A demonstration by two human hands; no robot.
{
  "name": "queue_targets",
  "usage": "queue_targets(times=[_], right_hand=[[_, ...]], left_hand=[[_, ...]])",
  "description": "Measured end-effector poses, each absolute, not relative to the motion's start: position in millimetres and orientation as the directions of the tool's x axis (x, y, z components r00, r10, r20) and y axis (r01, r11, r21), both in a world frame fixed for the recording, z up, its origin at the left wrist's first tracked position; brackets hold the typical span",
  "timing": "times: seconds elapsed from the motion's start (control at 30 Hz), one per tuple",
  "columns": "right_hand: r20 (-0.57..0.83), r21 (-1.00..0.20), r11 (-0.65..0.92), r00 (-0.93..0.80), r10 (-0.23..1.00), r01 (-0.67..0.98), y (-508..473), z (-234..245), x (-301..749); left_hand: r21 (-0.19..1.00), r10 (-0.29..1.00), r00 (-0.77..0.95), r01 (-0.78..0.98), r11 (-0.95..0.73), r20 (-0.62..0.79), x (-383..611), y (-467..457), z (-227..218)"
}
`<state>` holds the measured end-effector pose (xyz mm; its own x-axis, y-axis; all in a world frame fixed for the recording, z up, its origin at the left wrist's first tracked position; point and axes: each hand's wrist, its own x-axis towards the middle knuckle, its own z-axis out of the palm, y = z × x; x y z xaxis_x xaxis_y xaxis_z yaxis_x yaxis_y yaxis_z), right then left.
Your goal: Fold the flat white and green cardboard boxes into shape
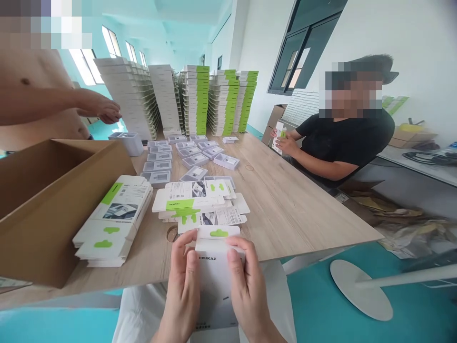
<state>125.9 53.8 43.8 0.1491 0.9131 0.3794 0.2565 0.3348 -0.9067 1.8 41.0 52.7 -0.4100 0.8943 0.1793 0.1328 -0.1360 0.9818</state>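
Note:
A white carton (214, 281) with a green hang-tab cutout at its top stands between my two hands, over my lap at the table's front edge. My left hand (183, 281) grips its left side, the thumb on the front face. On the right side my right hand (248, 281) holds it likewise, fingers bent around the upper edge. Just beyond it lies a loose pile of flat white and green cartons (196, 202). To its left is a stack of flat cartons (114, 216) with a band across it.
An open cardboard box (67, 214) fills the table's left side. Several plastic trays (157, 166) lie farther back, before tall carton stacks (196, 100). A co-worker (342, 138) sits at right holding a carton; another person (43, 95) stands at left. A round white base (360, 290) is on the floor.

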Motion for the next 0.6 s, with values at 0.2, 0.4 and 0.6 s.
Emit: queue_targets(times=[0.2, 0.4, 0.6], right_hand=[[0.617, -0.762, 0.565, 0.09, 0.782, 0.316, 54.9, 59.6, 127.7], [0.582, -0.793, 0.53, 0.116, 0.805, 0.301, 58.9, 50.6, 125.4], [0.246, -0.969, 0.238, 0.169, 0.954, 0.064, 50.3, 49.8, 114.1]], left_hand=[[0.887, 0.887, -0.203, 0.307, -0.345, 0.415, -14.0, 42.9, 41.5], [0.959, 0.924, -0.29, 0.21, -0.191, 0.248, -4.1, 39.8, 51.5], [0.986, 0.912, -0.379, 0.111, -0.125, 0.159, 2.7, 41.9, 59.7]])
